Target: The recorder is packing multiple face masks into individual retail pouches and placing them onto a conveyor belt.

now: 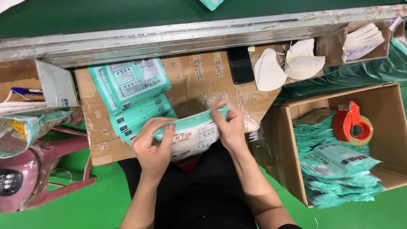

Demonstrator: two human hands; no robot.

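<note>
Both of my hands hold one teal and white flat packet point(196, 133) over my lap. My left hand point(154, 146) grips its lower left end with the fingers curled over the edge. My right hand point(229, 127) pinches the upper right end. Just left of the packet, a stack of the same teal packets point(133, 95) lies on a taped cardboard sheet point(199, 80). White folded face masks point(286, 63) are piled on the sheet's far right.
A cardboard box point(396, 110) at the right holds several filled teal packets point(335, 163) and a red tape dispenser point(352, 123). A black phone point(241, 64) lies on the cardboard. A pink stool point(63, 148) and a pink device point(17, 180) stand at the left.
</note>
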